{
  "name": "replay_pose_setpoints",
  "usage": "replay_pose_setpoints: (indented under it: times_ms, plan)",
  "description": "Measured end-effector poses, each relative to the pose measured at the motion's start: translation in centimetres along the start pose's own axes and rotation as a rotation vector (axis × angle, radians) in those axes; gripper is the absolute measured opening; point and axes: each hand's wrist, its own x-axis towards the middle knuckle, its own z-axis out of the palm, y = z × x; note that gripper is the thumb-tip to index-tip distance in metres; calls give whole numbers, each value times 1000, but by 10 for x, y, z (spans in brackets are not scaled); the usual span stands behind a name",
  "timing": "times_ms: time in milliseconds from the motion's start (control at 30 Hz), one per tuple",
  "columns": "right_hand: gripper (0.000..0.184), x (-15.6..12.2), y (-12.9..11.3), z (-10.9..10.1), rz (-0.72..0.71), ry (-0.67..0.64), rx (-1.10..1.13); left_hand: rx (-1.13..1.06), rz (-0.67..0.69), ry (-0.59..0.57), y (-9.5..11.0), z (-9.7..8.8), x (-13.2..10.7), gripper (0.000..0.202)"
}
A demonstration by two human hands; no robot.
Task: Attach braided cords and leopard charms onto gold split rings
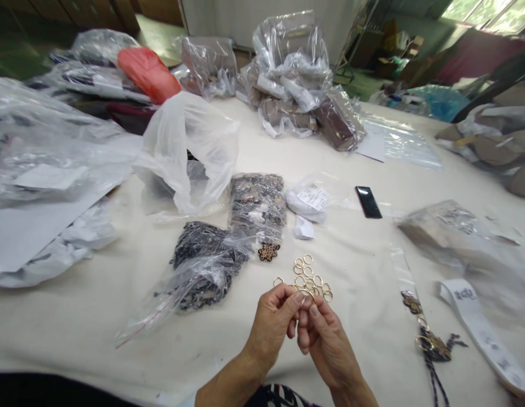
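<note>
My left hand (pixel 273 319) and my right hand (pixel 324 330) meet at the table's front, fingertips pinched on one gold ring (pixel 305 293) between them. Just beyond the fingers lies a loose group of gold rings (pixel 308 271), several of them overlapping. A leopard-print flower-shaped piece (pixel 269 252) rests past the rings, at the edge of a clear bag of similar patterned pieces (pixel 257 203). To the left is a clear zip bag of black cords (pixel 207 263). At the right lies a keychain-like piece (pixel 435 346) with gold rings, leopard-print shapes and black cords.
A black phone (pixel 368 202) and a white labelled packet (pixel 308 202) lie farther back. An opened white plastic bag (pixel 186 147) stands at left. Plastic-wrapped handbags (pixel 287 73) are piled at the back. A curled white label strip (pixel 478 322) lies at right.
</note>
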Motion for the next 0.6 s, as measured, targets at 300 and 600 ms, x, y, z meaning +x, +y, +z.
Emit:
replay_pose_setpoints:
  times_ms: [300, 600]
  plan:
    - [23, -20, -8, 6, 18, -21, 53, 34, 78, -102, -3, 4, -20, 24]
    - [28, -26, -2, 9, -7, 117, -165, 130, 134, -51, -15, 0, -29, 28]
